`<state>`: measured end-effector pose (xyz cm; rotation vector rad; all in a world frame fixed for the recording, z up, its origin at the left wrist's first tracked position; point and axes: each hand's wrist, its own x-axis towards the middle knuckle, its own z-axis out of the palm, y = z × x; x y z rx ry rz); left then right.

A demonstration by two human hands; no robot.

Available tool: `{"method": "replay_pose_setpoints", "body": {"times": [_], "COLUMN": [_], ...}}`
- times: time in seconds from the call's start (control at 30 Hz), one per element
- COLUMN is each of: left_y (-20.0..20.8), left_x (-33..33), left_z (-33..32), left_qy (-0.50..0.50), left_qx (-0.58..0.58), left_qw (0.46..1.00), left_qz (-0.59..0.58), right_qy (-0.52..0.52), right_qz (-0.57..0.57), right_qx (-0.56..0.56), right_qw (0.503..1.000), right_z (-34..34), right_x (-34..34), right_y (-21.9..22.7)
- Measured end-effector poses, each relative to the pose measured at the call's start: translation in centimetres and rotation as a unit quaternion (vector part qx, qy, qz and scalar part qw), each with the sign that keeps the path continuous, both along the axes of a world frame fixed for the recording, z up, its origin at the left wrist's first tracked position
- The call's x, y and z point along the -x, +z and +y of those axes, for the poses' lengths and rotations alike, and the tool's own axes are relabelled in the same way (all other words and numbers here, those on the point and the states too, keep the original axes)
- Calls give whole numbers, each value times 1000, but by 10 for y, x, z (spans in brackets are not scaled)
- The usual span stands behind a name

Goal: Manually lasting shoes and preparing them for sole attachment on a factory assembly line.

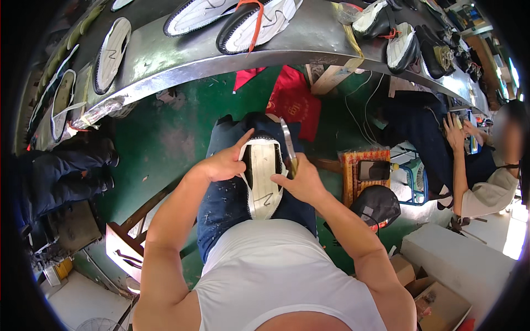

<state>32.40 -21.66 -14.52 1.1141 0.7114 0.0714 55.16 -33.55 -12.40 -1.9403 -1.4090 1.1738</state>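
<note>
On my lap rests a shoe upper (264, 176), sole side up, with a pale insole bearing a dark pen mark and a dark toe edge pointing away from me. My left hand (223, 164) grips its left side, the index finger stretched toward the toe and the thumb bent against the edge. At the right side my right hand (302, 179) is closed round the yellowish handle of a long metal hand tool (287, 139). Its thumb presses on the insole's right edge. The tool's shiny end points away, beside the toe; its exact kind is unclear.
Across the front runs a metal workbench (193, 71) carrying similar shoe uppers (112, 55), some tied with red bands. At right, a phone lies on a woven seat (353, 176) by a black bag (376, 207). A co-worker (491, 182) sits far right. Cardboard boxes (441, 300) stand lower right.
</note>
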Motion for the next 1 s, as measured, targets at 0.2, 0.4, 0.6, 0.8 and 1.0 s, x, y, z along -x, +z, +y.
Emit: {"method": "replay_pose_setpoints", "body": {"times": [0.2,0.4,0.6,0.8,1.0], "left_y": [-10,-18,-47,-24,-34], "left_x": [-31,-6,1,-9,-18], "left_z": [-52,-60,-118,-134,-139], "left_qy": [211,104,142,140,352], "left_qx": [-122,131,-146,-142,204], "left_qw": [942,983,975,974,893], "left_qz": [230,78,83,107,-191], "right_qy": [-22,2,117,326,488], "right_qz": [141,98,-53,-92,-300], "right_qx": [123,99,93,18,115], "right_qw": [982,990,987,941,812], "right_z": [-11,-5,-36,-48,-18], "right_x": [-12,-29,-52,-38,-11], "right_y": [-48,-58,15,36,59]}}
